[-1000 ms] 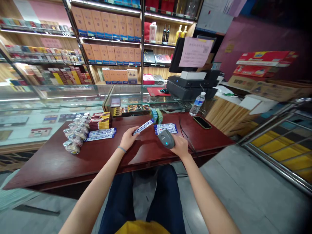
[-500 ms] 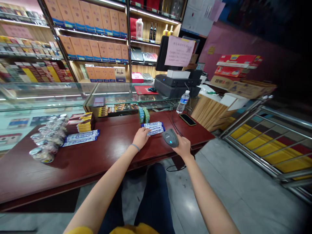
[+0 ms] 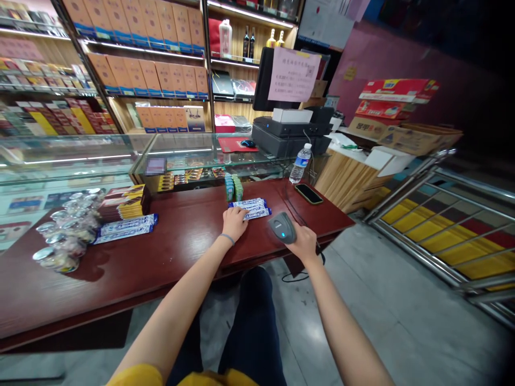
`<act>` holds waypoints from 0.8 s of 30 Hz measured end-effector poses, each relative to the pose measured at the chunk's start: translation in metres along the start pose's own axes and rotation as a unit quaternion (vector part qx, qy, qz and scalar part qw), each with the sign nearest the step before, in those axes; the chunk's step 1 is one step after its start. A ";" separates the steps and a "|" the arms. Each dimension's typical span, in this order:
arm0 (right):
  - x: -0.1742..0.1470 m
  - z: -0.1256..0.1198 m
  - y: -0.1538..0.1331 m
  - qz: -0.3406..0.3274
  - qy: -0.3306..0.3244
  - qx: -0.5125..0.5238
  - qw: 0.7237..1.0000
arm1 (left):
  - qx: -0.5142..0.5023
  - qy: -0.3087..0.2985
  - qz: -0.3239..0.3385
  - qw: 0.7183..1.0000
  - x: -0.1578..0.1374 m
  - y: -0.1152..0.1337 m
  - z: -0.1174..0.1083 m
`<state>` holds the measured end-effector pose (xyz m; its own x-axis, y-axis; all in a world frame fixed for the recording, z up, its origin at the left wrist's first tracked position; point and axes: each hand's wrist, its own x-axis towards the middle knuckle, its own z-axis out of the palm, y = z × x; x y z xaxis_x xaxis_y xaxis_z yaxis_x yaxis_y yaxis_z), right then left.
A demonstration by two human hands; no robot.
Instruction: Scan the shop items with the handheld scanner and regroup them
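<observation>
My right hand (image 3: 304, 242) is wrapped around the handle of a dark grey barcode scanner (image 3: 282, 227) with a lit blue light, held over the counter's front edge. At the near side of a few long blue-and-white packets (image 3: 251, 203), my left hand (image 3: 235, 223) has its fingers closed on the nearest packet (image 3: 259, 214), which lies slightly askew from the others. The fingertips are partly hidden. Just behind stand small green boxes (image 3: 234, 187).
On the dark red counter (image 3: 189, 241) are lidded jars (image 3: 60, 258), brown-and-yellow boxes (image 3: 124, 203), more blue-and-white packets (image 3: 126, 229), a phone (image 3: 309, 194) and a water bottle (image 3: 300, 163). A glass showcase (image 3: 185, 147) and a monitor (image 3: 263, 80) stand behind. A metal railing (image 3: 418, 252) is at right.
The nearest blue-and-white packet has shifted a little right and toward me, apart from the others. My left hand moved slightly with it. The scanner stays in my right hand; the view has shifted slightly.
</observation>
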<state>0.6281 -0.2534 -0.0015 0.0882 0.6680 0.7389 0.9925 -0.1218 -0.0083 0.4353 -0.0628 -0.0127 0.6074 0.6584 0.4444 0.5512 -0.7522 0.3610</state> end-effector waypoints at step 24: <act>0.031 -0.002 -0.037 -0.034 0.016 -0.002 0.999 | -0.036 0.015 0.004 0.999 -0.023 -0.034 -0.035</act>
<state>0.5939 -0.2301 0.0230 0.0184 0.6507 0.7591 0.9957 -0.0807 0.0451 0.3828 -0.0536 -0.0069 0.5930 0.6524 0.4720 0.5029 -0.7578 0.4157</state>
